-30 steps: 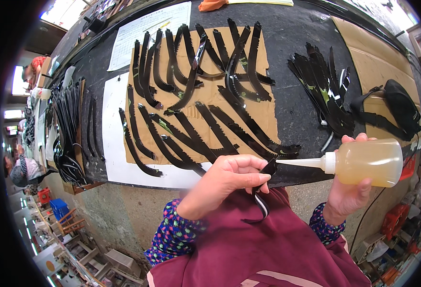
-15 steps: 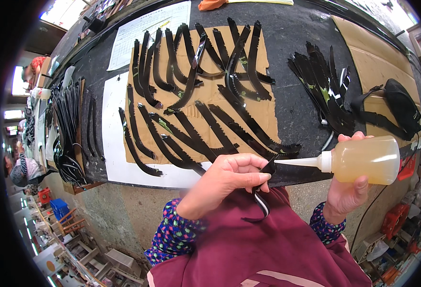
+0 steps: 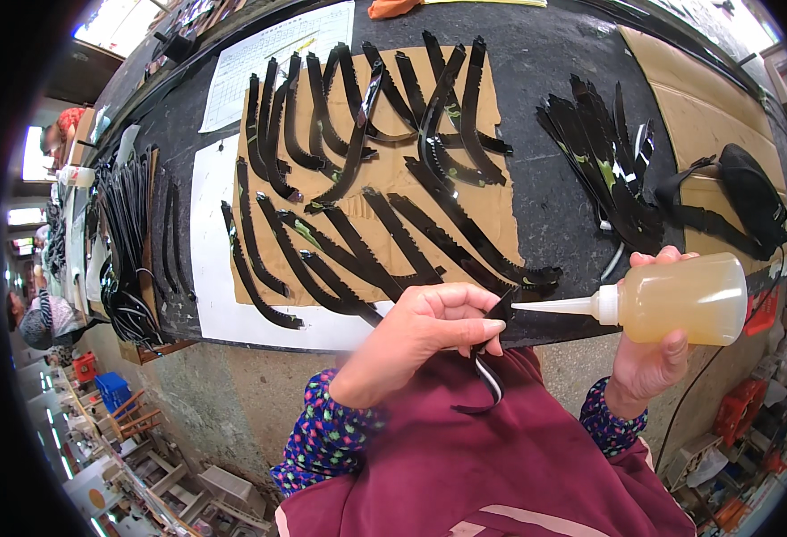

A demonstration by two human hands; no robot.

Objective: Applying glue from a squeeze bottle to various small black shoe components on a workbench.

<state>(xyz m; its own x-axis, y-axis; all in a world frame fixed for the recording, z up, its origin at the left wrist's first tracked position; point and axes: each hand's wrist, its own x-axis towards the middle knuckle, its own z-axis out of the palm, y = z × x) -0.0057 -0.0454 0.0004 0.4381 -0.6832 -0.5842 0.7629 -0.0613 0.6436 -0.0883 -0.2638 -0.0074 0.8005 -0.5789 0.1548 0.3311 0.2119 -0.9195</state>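
Between the thumb and fingers of my left hand [image 3: 438, 336] is pinched a short black strip [image 3: 487, 380], curling down with a whitish edge. My right hand [image 3: 648, 358] grips a clear squeeze bottle [image 3: 684, 300] of yellowish liquid, held sideways. Its long white nozzle [image 3: 550, 306] points left, the tip at or very close to the strip's upper end; actual contact I cannot tell. Beyond my hands, many curved black strips [image 3: 362, 255] with notched edges lie spread over a brown cardboard sheet [image 3: 501, 210].
A heap of black strips [image 3: 604, 161] lies on the dark table to the right, near a black strapped item [image 3: 751, 201] on cardboard. Bundled black strips [image 3: 125, 242] hang at the left edge. A printed sheet [image 3: 272, 58] lies at the back. Other people are far left.
Almost nothing differs. The strip's upper end and my left fingers have shifted very slightly, while the bottle stays nearly in place.
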